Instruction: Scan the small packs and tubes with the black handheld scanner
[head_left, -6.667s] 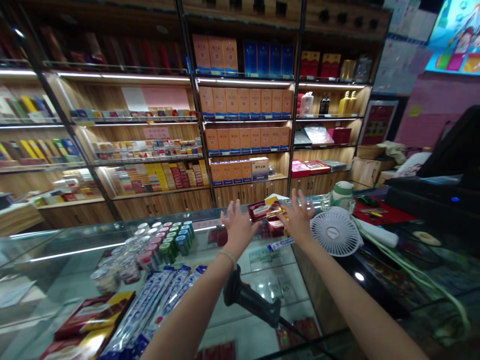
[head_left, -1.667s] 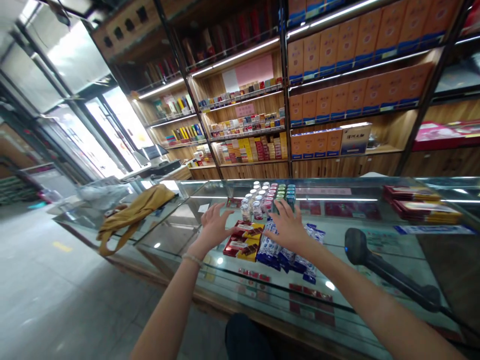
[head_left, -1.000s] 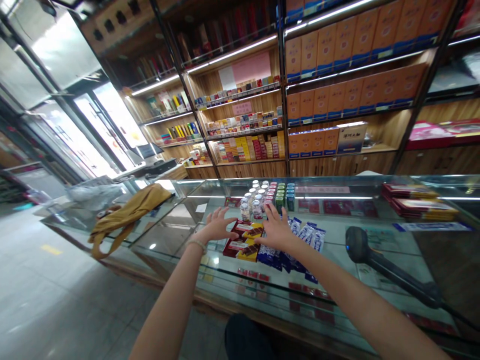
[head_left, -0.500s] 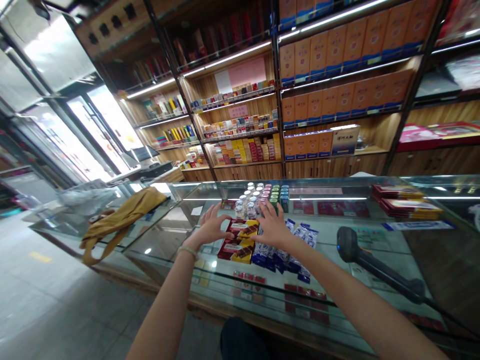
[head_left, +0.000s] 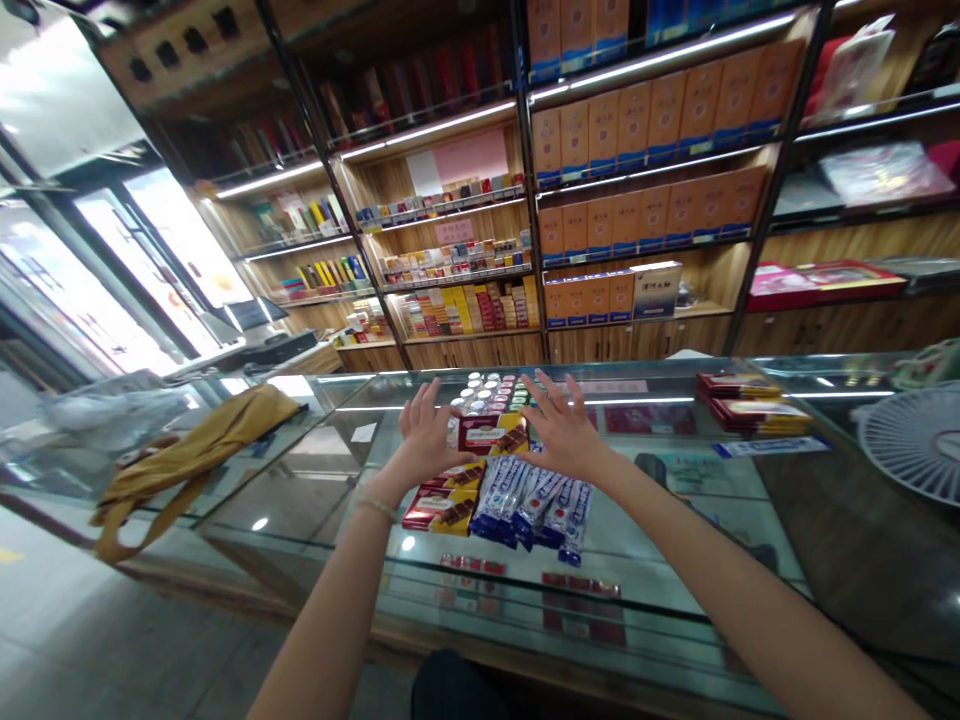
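Between my hands a red-and-yellow chocolate box is raised with its printed front towards me. My left hand grips its left end, thumb low and fingers up. At the right end is my right hand, thumb and index finger at the edge and the other fingers spread upward. More red-and-yellow chocolate boxes lie on the glass counter just below. Beside them is a pile of blue-and-white wrapped bars. Behind the raised box stand rows of small capped containers, partly covered by it and my hands.
A barcode scanner lies mostly behind my right forearm. Red packs are stacked further right, near a white fan. A mustard cloth bag lies at the left. Stocked shelves line the back wall.
Both hands have lifted the upper chocolate box off the others and tilted its front up. The view has swung right, bringing the fan in; my right arm now covers most of the scanner.
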